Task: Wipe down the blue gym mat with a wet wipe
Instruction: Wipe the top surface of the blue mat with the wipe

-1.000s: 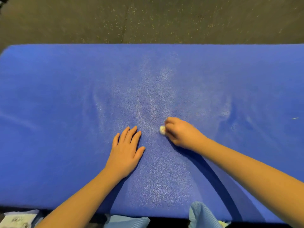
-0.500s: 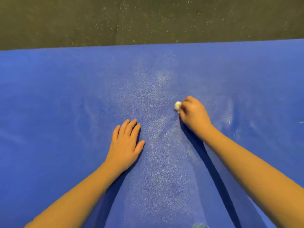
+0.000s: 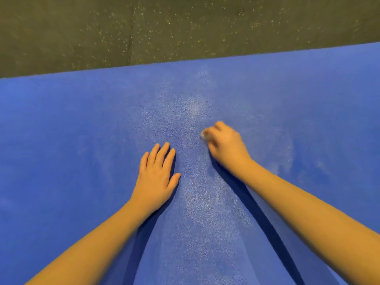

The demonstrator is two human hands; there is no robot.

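The blue gym mat [image 3: 72, 140] fills most of the view, with a pale damp sheen running down its middle. My right hand [image 3: 227, 147] is curled around a small balled-up white wet wipe [image 3: 203, 135], which peeks out at the fingertips and is pressed to the mat. Most of the wipe is hidden inside the fist. My left hand [image 3: 156, 177] lies flat on the mat, fingers straight and together, a little nearer to me and to the left of the right hand.
Dark speckled rubber floor [image 3: 185, 27] lies beyond the mat's far edge, which slants up to the right. The mat runs out of view on the left, right and near sides.
My right hand with the wipe moved away from me and to the right across the mat, then slid back slightly. My left hand stayed flat in place. The view tilted forward.
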